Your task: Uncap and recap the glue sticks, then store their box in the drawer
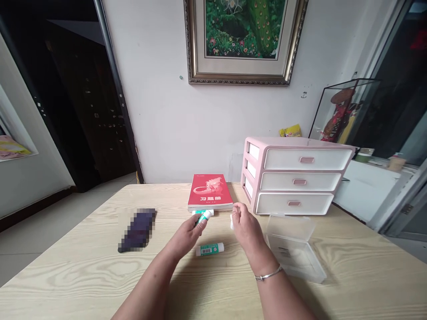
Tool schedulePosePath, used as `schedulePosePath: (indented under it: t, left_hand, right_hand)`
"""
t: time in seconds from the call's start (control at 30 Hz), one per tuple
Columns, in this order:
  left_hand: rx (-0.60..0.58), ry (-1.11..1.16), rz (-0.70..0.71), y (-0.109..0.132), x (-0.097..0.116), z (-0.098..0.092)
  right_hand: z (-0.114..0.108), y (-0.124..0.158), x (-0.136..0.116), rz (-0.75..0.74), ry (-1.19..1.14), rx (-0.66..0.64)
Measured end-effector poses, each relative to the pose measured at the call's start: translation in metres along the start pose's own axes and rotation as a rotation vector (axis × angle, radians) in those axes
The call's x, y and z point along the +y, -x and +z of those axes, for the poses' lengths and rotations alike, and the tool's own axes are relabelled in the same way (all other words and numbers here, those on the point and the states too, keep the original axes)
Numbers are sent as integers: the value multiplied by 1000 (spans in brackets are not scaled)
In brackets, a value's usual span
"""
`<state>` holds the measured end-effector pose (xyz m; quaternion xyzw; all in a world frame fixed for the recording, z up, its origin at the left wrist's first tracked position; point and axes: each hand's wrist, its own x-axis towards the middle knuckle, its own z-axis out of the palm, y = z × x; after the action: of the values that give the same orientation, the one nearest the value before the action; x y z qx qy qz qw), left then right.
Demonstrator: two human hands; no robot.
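Observation:
My left hand (pixel 191 232) is closed around a green and white glue stick (pixel 204 217), held just above the wooden table (pixel 83 266). My right hand (pixel 245 226) pinches a small white cap (pixel 231 221) a little to the right of the stick's tip. A second glue stick (pixel 209 249) lies on its side on the table between my wrists. A silver bracelet circles my right wrist.
A red book (pixel 210 192) lies behind my hands. A pink three-drawer organiser (pixel 295 175) stands to the right, with an open clear plastic box (pixel 293 246) in front of it. A dark pouch (pixel 137 230) lies to the left. The wall is close behind the table.

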<state>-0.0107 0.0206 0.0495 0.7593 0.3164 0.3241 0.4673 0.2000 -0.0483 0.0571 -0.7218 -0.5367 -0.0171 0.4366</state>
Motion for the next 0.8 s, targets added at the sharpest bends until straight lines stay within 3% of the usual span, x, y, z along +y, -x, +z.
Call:
schedulePosePath:
  t: [0.17,0.3,0.47,0.6,0.7,0.8]
  left_hand:
    - [8,-443,117,-11,-21,9]
    - [-5,-552,109,-19,-29,10]
    - [-44,-562,132,-22,-33,14]
    - [39,-574,130,-26,-40,16]
    - [160,-652,158,-36,-44,14]
    - [184,-744,138,-45,-45,11]
  right_hand:
    - [-2,-2,18,141,344,-122]
    - [-1,3,27,139,485,-329]
    - [2,6,30,137,504,-414]
    - [3,4,28,152,465,-374]
    - [3,1,24,135,476,-260]
    - [4,0,19,108,441,-143]
